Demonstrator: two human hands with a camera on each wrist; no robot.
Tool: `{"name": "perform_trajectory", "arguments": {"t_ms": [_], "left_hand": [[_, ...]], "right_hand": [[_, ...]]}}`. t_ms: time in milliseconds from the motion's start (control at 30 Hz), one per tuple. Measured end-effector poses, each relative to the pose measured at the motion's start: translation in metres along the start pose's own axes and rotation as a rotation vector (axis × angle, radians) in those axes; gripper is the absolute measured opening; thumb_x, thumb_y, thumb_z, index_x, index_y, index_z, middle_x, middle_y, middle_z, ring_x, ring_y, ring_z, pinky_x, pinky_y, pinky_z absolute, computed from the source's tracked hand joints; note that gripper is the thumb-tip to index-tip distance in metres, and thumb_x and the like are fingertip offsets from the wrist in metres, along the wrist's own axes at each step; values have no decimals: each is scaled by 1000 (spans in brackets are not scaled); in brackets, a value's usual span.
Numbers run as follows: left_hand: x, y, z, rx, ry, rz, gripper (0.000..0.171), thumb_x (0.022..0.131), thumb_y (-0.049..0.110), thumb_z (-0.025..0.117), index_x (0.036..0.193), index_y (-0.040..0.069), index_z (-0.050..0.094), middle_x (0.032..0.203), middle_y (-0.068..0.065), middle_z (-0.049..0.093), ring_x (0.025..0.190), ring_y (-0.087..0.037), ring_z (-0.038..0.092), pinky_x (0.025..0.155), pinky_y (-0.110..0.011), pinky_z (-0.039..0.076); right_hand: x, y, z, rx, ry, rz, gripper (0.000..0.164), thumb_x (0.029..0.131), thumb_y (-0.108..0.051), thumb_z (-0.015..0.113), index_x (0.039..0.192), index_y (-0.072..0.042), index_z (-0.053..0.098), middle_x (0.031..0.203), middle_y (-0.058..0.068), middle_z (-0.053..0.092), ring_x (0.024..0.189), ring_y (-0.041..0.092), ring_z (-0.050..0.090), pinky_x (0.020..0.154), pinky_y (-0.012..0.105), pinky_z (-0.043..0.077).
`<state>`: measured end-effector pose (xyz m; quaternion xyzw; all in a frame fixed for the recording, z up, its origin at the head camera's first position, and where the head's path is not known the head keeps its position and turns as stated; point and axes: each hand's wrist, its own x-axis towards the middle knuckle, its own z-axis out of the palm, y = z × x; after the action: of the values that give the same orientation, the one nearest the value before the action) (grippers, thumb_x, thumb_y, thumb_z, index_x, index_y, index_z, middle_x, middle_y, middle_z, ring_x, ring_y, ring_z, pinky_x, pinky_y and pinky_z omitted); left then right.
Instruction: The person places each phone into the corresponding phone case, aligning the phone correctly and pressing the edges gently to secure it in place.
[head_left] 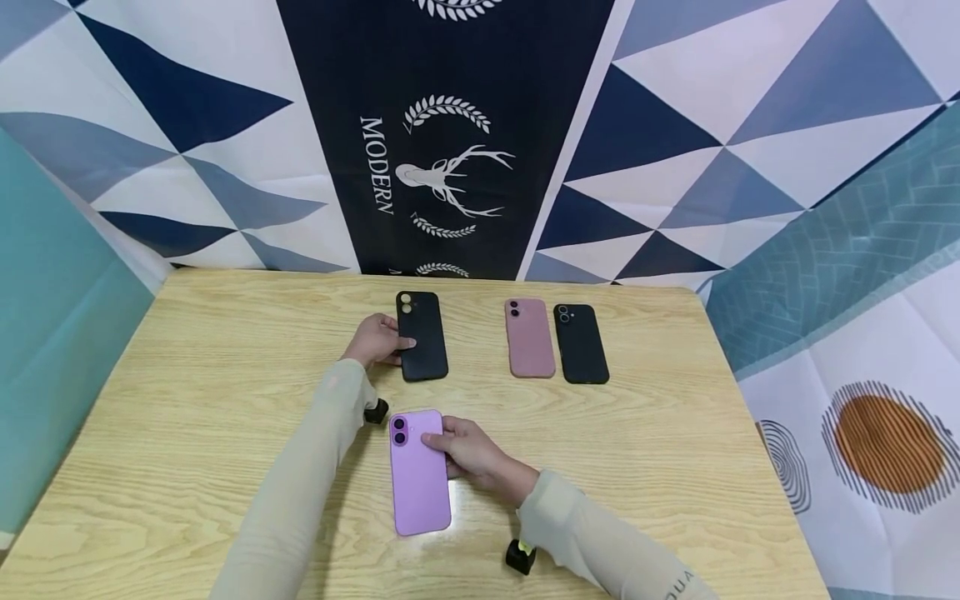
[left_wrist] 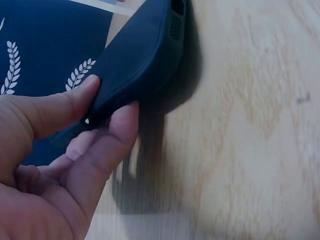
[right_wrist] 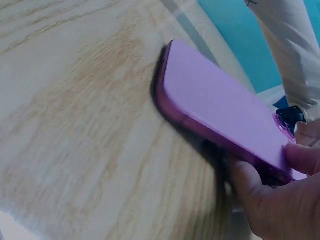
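In the head view my left hand (head_left: 373, 340) pinches the left long edge of a black phone case (head_left: 423, 346) with camera cutouts at its top. The left wrist view has the thumb on the back of the case (left_wrist: 135, 50) and fingers beneath, its edge tilted up off the table. Nearer to me, my right hand (head_left: 472, 450) grips a purple phone (head_left: 420, 479) by its right edge, thumb on the back. In the right wrist view the phone (right_wrist: 215, 100) lies just over the wood, with a shadow under its side.
A pink phone (head_left: 531, 340) and a black phone (head_left: 582, 346) lie side by side at the back right of the wooden table (head_left: 645, 467). Behind the table's far edge hangs a patterned cloth (head_left: 450, 233).
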<state>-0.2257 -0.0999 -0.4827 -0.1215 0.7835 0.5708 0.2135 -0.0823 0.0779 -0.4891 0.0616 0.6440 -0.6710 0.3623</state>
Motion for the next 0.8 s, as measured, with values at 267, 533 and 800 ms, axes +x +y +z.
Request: {"name": "perform_trajectory", "arguments": {"t_ms": [267,533,800], "left_hand": [[-7,7,-11,-4,-32,35,51,87,10,66,129,0,40,122,-18,53,79,-13,58,68,-27,56],[-21,18,-25,3,-39,39,53,88,17,66,132,3,41,125,-16,55,76,-11,59,84,-37,55],[-34,19,-36,-64,-73,73,56,86,20,68,132,2,42,106,-3,60,64,-5,59,87,-38,54]], "right_hand": [[-2,1,-6,15,19,-28,31,98,-16,47,121,5,51,77,0,69,63,7,65,60,28,58],[-1,-7,-22,112,62,-79,32,99,-16,42,116,9,50,66,-5,63,59,3,61,55,21,54],[-3,-22,-35,147,189,-108,20,99,-14,39,98,1,52,59,-7,55,49,0,51,46,15,43]]}}
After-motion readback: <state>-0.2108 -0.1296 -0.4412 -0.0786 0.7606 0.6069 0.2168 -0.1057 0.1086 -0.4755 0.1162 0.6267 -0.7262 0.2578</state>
